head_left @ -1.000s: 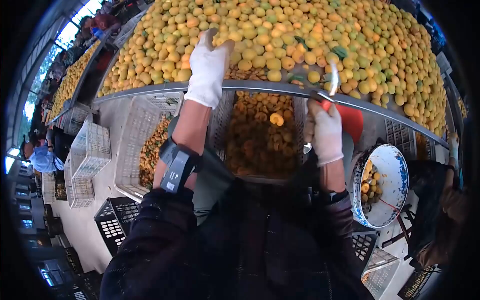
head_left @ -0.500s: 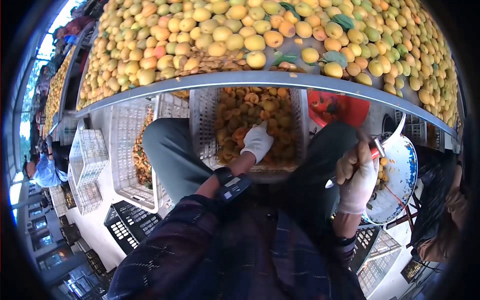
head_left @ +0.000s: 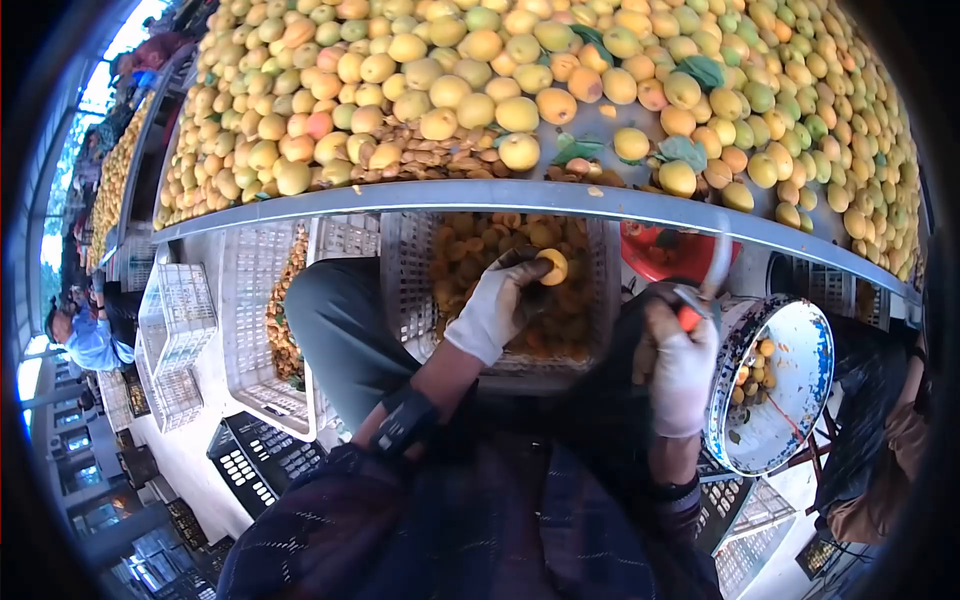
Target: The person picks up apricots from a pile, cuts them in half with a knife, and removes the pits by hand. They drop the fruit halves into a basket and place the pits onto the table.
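Observation:
My left hand [head_left: 490,315], in a white glove with darkened fingertips, pinches an orange-yellow apricot [head_left: 553,267] between thumb and fingers. It is above a plastic crate [head_left: 405,290] full of apricot pieces [head_left: 460,250] between my knees. Whether the held apricot is whole or cut I cannot tell. My right hand [head_left: 678,375], also gloved, is closed around the red handle of a knife [head_left: 718,265]. The curved blade points up towards the table edge and is slightly blurred. Apricot and blade are apart.
A metal-edged table [head_left: 560,195] heaped with apricots and some leaves spans the front. Below it stands a red basin [head_left: 655,258]. A white bucket [head_left: 815,400] with small fruit or stones is at my right, light crates [head_left: 245,340] at my left. Other people sit at both sides.
My left hand has risen from the crate's pile and now holds an apricot. My right hand has shifted left and down, with the knife now upright. The view has tilted slightly.

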### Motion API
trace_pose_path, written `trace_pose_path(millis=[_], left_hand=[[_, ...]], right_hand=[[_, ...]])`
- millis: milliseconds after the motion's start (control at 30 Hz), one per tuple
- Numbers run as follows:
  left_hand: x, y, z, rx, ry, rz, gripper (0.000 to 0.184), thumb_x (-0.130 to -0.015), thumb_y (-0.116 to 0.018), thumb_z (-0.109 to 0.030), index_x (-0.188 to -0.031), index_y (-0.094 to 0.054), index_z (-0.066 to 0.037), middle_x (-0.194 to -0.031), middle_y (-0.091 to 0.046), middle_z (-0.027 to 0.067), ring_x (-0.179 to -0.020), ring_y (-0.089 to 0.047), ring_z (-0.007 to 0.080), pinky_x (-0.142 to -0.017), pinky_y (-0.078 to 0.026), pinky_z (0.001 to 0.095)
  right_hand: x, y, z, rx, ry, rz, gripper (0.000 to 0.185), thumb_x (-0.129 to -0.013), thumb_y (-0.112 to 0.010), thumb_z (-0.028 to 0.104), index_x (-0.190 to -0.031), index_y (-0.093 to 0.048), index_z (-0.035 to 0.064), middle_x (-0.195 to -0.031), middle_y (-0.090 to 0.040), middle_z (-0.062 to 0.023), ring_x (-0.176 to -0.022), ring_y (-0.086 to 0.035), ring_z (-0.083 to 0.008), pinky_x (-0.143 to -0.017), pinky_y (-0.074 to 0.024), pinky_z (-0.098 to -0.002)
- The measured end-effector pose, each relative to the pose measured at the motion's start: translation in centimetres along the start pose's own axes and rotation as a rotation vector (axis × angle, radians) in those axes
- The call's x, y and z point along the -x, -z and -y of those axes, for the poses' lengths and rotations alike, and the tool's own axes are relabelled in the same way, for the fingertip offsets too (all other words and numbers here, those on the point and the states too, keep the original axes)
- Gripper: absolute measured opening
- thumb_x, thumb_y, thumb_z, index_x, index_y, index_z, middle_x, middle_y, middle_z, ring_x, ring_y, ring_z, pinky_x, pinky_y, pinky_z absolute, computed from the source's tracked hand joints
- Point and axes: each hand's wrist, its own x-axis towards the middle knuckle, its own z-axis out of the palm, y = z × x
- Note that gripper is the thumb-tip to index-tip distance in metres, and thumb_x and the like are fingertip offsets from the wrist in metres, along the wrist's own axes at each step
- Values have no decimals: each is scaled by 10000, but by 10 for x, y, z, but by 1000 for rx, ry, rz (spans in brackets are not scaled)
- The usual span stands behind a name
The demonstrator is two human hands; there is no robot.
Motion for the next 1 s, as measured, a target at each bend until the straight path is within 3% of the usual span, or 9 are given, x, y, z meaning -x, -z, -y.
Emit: trace_pose_path(millis=[100,267,300,367,433,533,767,967,1000], left_hand=[[30,-12,-10,109,-77,108,199,-851,-629,-61,-1037,-561,-79,-998,-634,63,-898,-630,191,-722,-559,361],[61,-16,-8,19,-242,86,179,-834,-654,-43,-991,-571,-64,-968,-637,53,-850,-640,182,-672,-567,318],[64,-14,-13,-43,-275,20,184,-828,-659,-33,-989,-573,-58,-965,-638,56,-839,-641,183,-660,-570,315],[51,-3,-26,-80,-351,-85,231,-821,-647,-3,-1037,-572,-38,-976,-634,86,-890,-634,197,-712,-563,323],[11,25,-24,-491,-678,-226,353,-780,-682,-48,-1113,-565,-36,-1001,-637,121,-968,-621,253,-825,-519,336],[-16,37,-18,-1198,-548,-404,433,-733,-700,-124,-1144,-578,-58,-1047,-633,162,-1027,-599,305,-902,-464,347],[-82,0,43,-1400,-285,-147,395,-747,-596,-204,-1134,-618,-126,-1133,-611,180,-1096,-548,344,-947,-434,382],[-158,-2,89,-1924,-537,-317,350,-800,-548,-203,-1128,-608,-95,-1061,-641,151,-1040,-576,339,-952,-408,428],[-165,1,89,-1771,-587,-139,316,-818,-547,-182,-1104,-616,-70,-1021,-648,137,-1021,-589,315,-889,-445,409]], right_hand=[[-8,-27,-21,232,207,45,164,-824,-641,37,-980,-627,-13,-784,-626,-20,-693,-522,-58,-665,-435,-212],[-5,-53,-24,598,448,-31,183,-798,-663,60,-955,-609,-16,-763,-633,-32,-736,-598,-107,-680,-482,-244],[-10,-46,-24,548,560,-54,136,-798,-666,57,-910,-614,-2,-710,-618,-36,-689,-616,-130,-636,-478,-240],[-9,-26,-1,124,260,-95,73,-822,-650,83,-841,-611,25,-639,-573,-30,-543,-572,-124,-488,-430,-232],[3,-16,34,11,328,-141,185,-892,-587,160,-737,-538,73,-467,-396,14,-328,-341,-78,-325,-255,-235],[11,1,52,-84,412,-306,145,-927,-565,169,-858,-546,43,-454,-345,25,-323,-310,-80,-313,-237,-240],[17,45,38,-178,403,-397,208,-898,-599,179,-1004,-564,3,-479,-367,12,-322,-316,-79,-303,-238,-229],[12,69,32,-108,267,-554,227,-903,-589,204,-1010,-560,5,-465,-364,33,-325,-293,-56,-300,-210,-229],[10,69,30,-76,282,-554,230,-905,-586,203,-1017,-560,4,-466,-374,32,-325,-294,-54,-301,-207,-228]])
